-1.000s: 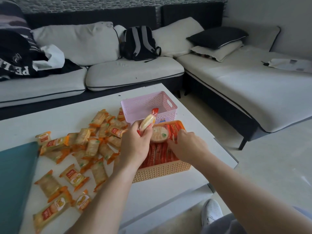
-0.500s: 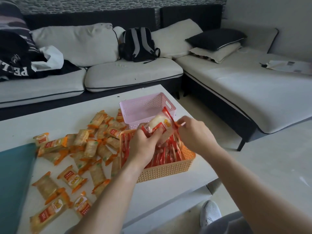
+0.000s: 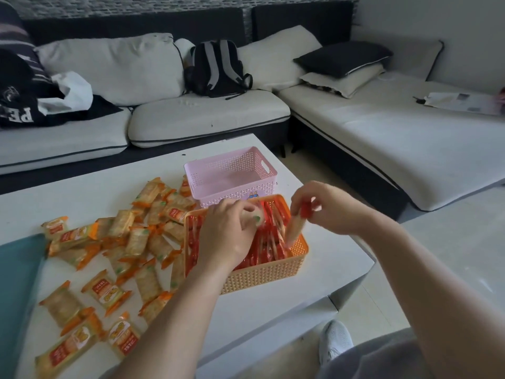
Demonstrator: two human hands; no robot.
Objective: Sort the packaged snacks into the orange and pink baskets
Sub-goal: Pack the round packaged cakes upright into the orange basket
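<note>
Right hand is pinched on the red end of a long packet, which is hung upright over the right side of the orange basket. Left hand is curled on a pale round packet over the same basket, though this part is blurred. The long packet is best lowered flat beside the red packs, not dropped. Pink basket is set just behind. Orange-wrapped packets are left loose on the tabletop.

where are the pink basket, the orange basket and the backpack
pink basket (image 3: 218, 191), head view, on its front wall
orange basket (image 3: 262, 277), head view, on its front wall
backpack (image 3: 216, 68), head view, middle of its front
</note>
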